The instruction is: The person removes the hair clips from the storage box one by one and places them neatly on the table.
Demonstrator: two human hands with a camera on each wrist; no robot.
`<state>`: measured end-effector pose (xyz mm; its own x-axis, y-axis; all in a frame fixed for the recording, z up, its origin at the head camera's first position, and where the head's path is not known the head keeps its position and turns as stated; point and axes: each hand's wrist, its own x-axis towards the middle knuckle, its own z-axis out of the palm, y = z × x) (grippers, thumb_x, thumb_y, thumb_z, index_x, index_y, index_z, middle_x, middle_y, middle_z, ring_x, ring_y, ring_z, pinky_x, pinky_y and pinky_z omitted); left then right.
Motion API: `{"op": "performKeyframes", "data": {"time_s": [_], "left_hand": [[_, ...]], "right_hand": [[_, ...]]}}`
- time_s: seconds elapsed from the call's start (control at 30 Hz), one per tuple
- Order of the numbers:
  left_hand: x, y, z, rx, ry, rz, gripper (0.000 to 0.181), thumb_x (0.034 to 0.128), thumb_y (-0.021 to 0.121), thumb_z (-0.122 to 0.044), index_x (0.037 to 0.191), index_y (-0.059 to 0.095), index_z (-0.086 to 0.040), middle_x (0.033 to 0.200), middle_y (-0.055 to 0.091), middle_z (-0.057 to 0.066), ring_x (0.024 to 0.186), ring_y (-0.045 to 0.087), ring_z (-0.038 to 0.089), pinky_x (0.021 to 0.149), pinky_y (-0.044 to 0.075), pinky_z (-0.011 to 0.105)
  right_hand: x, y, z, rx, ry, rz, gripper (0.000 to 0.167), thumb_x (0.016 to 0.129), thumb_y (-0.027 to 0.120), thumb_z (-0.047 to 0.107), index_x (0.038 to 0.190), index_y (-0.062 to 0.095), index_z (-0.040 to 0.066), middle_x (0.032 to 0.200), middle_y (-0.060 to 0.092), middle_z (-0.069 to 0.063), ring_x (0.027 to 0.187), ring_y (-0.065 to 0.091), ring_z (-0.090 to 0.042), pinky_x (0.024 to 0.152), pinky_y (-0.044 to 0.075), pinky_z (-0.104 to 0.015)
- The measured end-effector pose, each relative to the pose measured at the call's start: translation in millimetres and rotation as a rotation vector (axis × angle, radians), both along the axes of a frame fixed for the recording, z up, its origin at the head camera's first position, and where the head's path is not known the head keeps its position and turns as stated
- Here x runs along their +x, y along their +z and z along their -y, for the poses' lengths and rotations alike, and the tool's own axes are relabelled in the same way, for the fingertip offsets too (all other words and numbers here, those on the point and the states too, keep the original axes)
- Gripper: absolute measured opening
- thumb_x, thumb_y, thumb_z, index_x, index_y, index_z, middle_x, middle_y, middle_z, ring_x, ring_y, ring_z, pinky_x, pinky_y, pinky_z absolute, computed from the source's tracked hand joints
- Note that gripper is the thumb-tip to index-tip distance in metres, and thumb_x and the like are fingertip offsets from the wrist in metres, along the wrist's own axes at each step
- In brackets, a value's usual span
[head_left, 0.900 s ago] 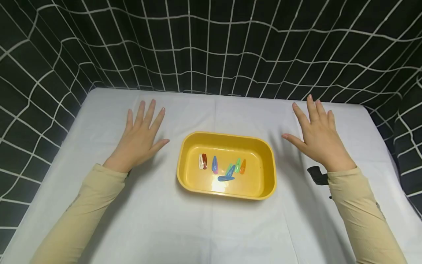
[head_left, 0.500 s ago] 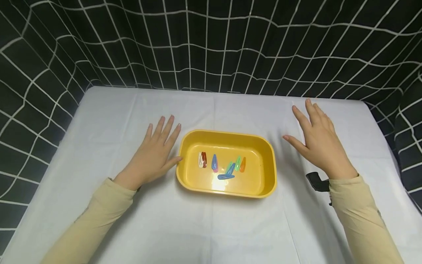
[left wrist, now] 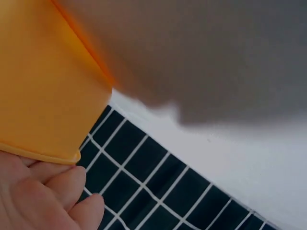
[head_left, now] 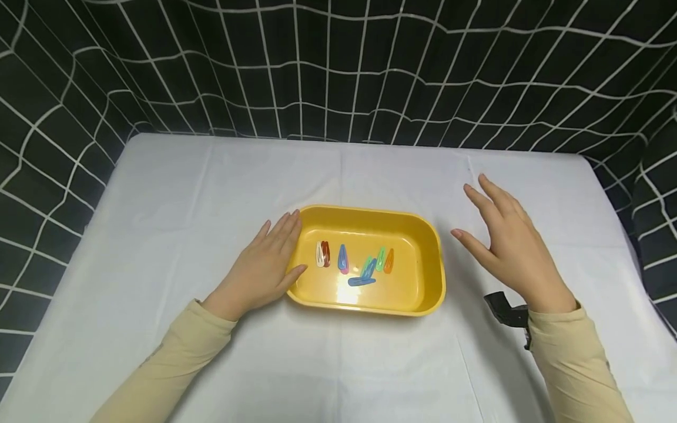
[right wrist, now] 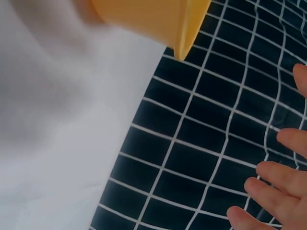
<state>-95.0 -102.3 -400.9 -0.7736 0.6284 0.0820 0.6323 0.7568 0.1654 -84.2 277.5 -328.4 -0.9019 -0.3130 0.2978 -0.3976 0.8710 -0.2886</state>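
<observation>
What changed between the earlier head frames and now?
Left hand moved rightward and toward the person, now touching the left rim of the yellow plastic tray. Right hand drew back slightly toward the person, apart from the tray. Nothing picked up or let go. Unchanged: tray position, snap hair clips inside.

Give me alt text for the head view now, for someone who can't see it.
A person's left hand is at the left end of a yellow tray holding colorful hair clips on a white tablecloth. The right hand is apart from it, to the right.
</observation>
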Motion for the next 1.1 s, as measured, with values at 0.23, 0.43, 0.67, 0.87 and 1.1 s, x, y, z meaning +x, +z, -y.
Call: {"op": "performKeyframes", "data": {"time_s": [0.23, 0.43, 0.67, 0.87, 1.1], "left_hand": [[-1.1, 0.4, -4.1, -0.04, 0.031, -0.026, 0.066, 0.0978, 0.04, -0.034, 0.145, 0.022, 0.01, 0.154, 0.017, 0.019, 0.142, 0.016, 0.03, 0.115, 0.008, 0.044], [-10.3, 2.0, -5.1, -0.053, 0.065, -0.011, 0.069, 0.098, 0.04, -0.037, 0.146, 0.02, 0.008, 0.155, 0.015, 0.018, 0.142, 0.013, 0.03, 0.115, 0.006, 0.043], [-21.8, 1.8, -0.2, -0.026, 0.092, 0.02, 0.069, 0.0982, 0.041, -0.037, 0.146, 0.019, 0.008, 0.156, 0.011, 0.017, 0.143, 0.011, 0.029, 0.115, 0.005, 0.043], [-24.6, -0.7, -1.8, 0.016, 0.105, 0.065, 0.07, 0.0986, 0.04, -0.037, 0.147, 0.016, 0.007, 0.156, 0.007, 0.016, 0.143, 0.007, 0.028, 0.115, 0.005, 0.042], [-21.6, -3.5, -4.3, 0.035, 0.159, 0.084, 0.068, 0.0998, 0.038, -0.037, 0.147, 0.016, 0.008, 0.156, 0.007, 0.018, 0.143, 0.006, 0.029, 0.115, 0.005, 0.042]], "right_hand": [[-0.7, -0.9, 6.5, 0.017, 0.041, -0.006, 0.07, 0.083, 0.071, 0.021, 0.143, 0.038, 0.003, 0.151, 0.028, -0.018, 0.134, 0.029, -0.041, 0.11, 0.021, -0.052], [-5.9, -3.1, 13.5, 0.023, 0.055, 0.005, 0.069, 0.084, 0.07, 0.02, 0.143, 0.039, 0.004, 0.151, 0.029, -0.018, 0.132, 0.032, -0.042, 0.109, 0.024, -0.052], [-13.6, -3.7, 25.6, 0.008, 0.082, 0.028, 0.065, 0.085, 0.07, 0.019, 0.141, 0.041, 0.003, 0.148, 0.033, -0.018, 0.128, 0.036, -0.042, 0.106, 0.028, -0.053], [-18.3, -5.8, 42.9, -0.008, 0.107, 0.037, 0.058, 0.087, 0.068, 0.019, 0.136, 0.046, -0.001, 0.14, 0.044, -0.019, 0.127, 0.04, -0.038, 0.104, 0.032, -0.052], [-24.0, -7.4, 72.7, -0.105, 0.152, 0.123, 0.045, 0.088, 0.067, 0.019, 0.125, 0.055, -0.004, 0.12, 0.059, -0.018, 0.115, 0.051, -0.033, 0.1, 0.038, -0.047]]}}
